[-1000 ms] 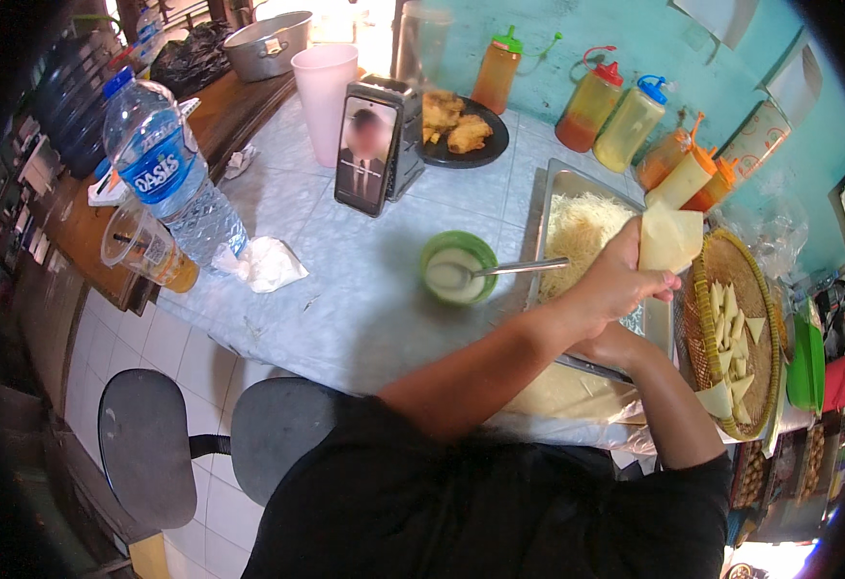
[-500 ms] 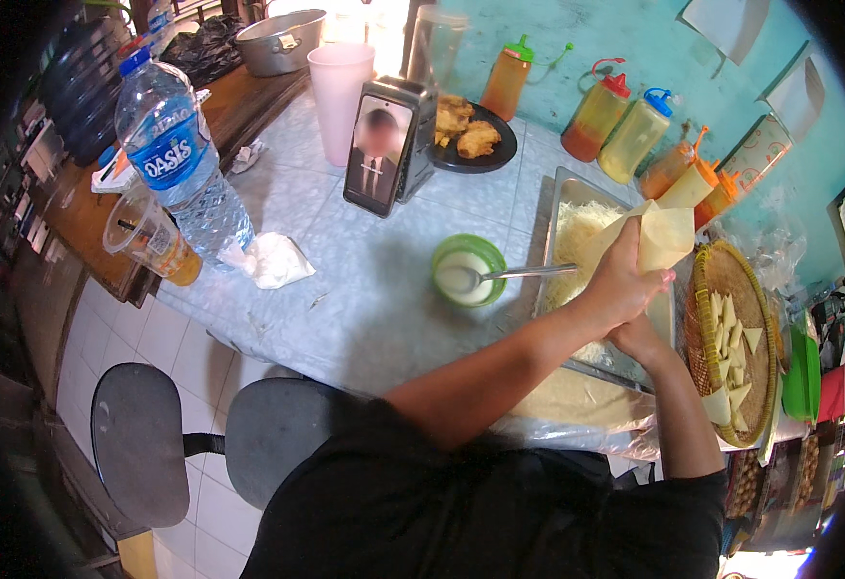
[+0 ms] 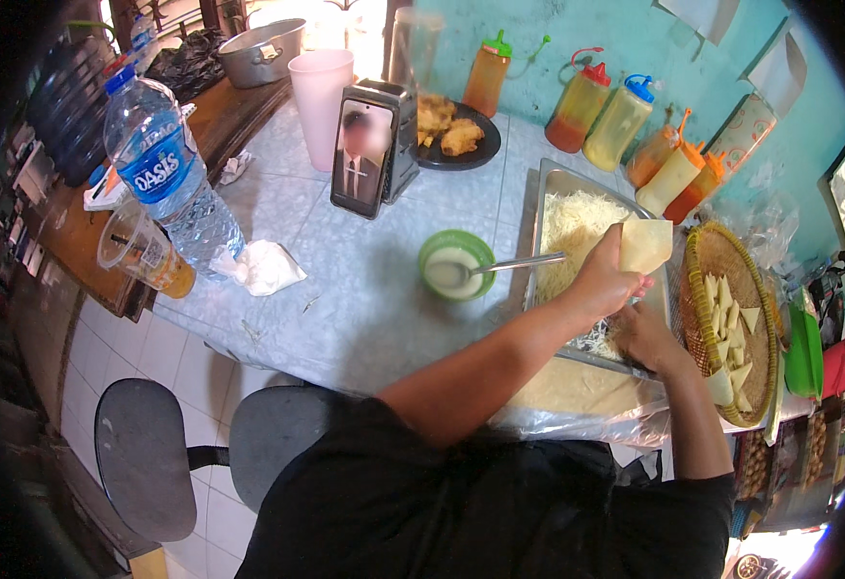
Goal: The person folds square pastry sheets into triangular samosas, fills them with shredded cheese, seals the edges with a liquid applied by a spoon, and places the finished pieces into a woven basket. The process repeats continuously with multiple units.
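Note:
My left hand is closed on a pale, thin pastry wrapper, folded into a cone shape, above the right part of a metal tray. Pale shredded filling lies in that tray. My right hand is low over the tray's near right part, just below the left hand. Its fingers are mostly hidden, so what they hold does not show. Left of the tray stands a green bowl of white paste, with a metal spoon resting in it.
On the right, a round woven basket holds several folded pastry triangles. Sauce bottles and a black plate of fried food line the wall. A propped phone, pink cup and water bottle stand farther left.
My right hand has come away from beside the left and moved down toward the shredded filling. The left hand still holds the wrapper, now slightly lower. The whole view has shifted slightly.

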`<state>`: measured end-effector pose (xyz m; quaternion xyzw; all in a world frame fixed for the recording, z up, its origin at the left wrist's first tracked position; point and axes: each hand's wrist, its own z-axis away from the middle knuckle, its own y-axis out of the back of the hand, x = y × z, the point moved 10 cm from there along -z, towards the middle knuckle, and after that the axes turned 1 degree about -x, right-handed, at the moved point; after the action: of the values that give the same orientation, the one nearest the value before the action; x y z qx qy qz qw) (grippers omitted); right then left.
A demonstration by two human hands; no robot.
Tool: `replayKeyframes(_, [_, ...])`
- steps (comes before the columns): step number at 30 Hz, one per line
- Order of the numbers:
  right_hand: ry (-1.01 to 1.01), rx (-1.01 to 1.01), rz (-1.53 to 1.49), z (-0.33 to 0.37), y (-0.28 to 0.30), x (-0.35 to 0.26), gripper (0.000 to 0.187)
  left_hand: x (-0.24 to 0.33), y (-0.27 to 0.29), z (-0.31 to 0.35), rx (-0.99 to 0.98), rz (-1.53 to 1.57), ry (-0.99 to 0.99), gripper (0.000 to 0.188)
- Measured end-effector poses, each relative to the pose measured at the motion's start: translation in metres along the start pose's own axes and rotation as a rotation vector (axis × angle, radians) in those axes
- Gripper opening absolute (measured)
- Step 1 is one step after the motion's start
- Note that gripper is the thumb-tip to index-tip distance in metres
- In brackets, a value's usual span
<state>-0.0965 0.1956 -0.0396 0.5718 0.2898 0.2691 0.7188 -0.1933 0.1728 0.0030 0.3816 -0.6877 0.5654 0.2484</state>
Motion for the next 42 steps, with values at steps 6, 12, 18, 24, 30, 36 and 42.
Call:
replayKeyframes(6, [-0.03,-0.329,-0.691,0.005,-0.04,-0.02,0.016,0.001,0.01,0.006,0.093,-0.192,0.146,0.049])
replayKeyframes(12, [0.039,-0.341,-0.794,0.004,-0.025,-0.04,0.028,-0.003,0.012,0.006,0.071,-0.218,0.165,0.055])
replayKeyframes(18, [-0.019,-0.382,-0.766,-0.004,-0.023,-0.015,0.028,-0.006,0.02,-0.003,0.099,-0.481,0.032,0.054])
replayKeyframes(24, [-0.172,-0.004,-0.908,-0.018,0.043,0.055,0.02,-0.003,0.013,-0.004,0.047,-0.519,-0.006,0.054])
replayKeyframes(30, [-0.085,0.152,-0.907,-0.017,0.131,0.027,0.024,-0.005,0.01,0.004,0.014,-0.433,0.065,0.061])
replayKeyframes(36, [0.27,0.23,-0.672,-0.026,0.141,-0.027,0.035,-0.009,0.003,0.001,-0.043,-0.427,0.057,0.063])
replayKeyframes(42, [0.143,0.233,-0.826,-0.029,0.129,-0.024,0.024,-0.002,0.001,0.001,-0.039,-0.362,0.047,0.059])
